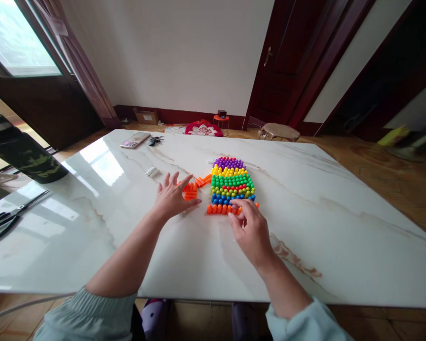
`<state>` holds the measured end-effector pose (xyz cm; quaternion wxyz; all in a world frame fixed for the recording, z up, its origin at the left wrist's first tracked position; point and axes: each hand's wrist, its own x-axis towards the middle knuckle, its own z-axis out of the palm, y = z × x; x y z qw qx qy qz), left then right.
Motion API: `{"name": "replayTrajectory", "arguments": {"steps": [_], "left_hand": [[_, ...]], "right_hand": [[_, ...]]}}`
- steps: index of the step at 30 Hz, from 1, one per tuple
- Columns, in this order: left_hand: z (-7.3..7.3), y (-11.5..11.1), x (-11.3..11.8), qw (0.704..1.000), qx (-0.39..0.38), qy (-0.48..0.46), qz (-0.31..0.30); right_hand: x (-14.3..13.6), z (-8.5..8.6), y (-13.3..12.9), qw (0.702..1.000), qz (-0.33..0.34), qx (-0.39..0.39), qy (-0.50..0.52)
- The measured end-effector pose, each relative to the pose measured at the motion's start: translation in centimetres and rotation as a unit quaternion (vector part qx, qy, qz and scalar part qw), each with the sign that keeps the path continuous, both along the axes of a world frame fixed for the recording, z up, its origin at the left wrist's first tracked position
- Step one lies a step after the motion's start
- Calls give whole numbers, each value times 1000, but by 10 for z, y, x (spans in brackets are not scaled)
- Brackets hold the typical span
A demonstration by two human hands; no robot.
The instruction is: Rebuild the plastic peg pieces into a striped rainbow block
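A panel of coloured beads (pixel 233 181) lies on the table in front of me, in purple, yellow, green, red, blue and orange rows. My right hand (pixel 248 222) is at its near edge, thumb and forefinger closed around part of the orange bead row (pixel 218 209). Fingers spread, my left hand (pixel 173 196) hovers left of the panel and holds nothing. Just beyond its fingers are orange bead pieces (pixel 190 191), partly hidden by the hand. More orange pieces (pixel 203 181) stretch from there to the panel's left side.
White marbled table (pixel 341 227) underneath. A small white object (pixel 152 171), a phone (pixel 135 140) and keys (pixel 155 140) lie further back. On the left are scissors (pixel 16 213) and a dark camouflage bottle (pixel 24 151). A stool (pixel 279 131) stands beyond the far edge.
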<state>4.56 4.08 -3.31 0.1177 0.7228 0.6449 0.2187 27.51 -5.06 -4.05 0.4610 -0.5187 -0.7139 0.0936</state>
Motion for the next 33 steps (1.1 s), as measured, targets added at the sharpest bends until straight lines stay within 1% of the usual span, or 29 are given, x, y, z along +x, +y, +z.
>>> {"name": "replayTrajectory", "arguments": {"steps": [2,4,8,11,13,20,23,29,31,33], "left_hand": [[-7,3,-1,995,-49,84,-9],[-10,4,-1,990,-64,125,-18],[-12,2,0,989,-24,147,-14],[-11,0,1,989,10,146,-11],[-10,0,1,989,18,143,-15],[-6,-2,1,989,-7,147,-4],[-8,1,-2,990,-6,140,-13],[-14,7,-10,992,40,115,-27],[-12,6,-10,994,55,95,-17],[-5,5,-10,997,68,45,17]], "right_hand": [[-7,0,-1,1000,30,-4,-1],[-12,0,-2,999,42,-11,-4],[-18,1,-4,999,46,-24,-15],[-21,0,-5,997,63,-28,-17],[-24,-3,-6,996,78,-31,-16],[-29,-5,-7,994,98,-51,-18],[-30,-4,-7,992,107,-60,-16],[-33,-4,-6,991,109,-69,-20],[-33,-4,-6,991,109,-68,-22],[-34,-4,-6,991,111,-67,-20]]}}
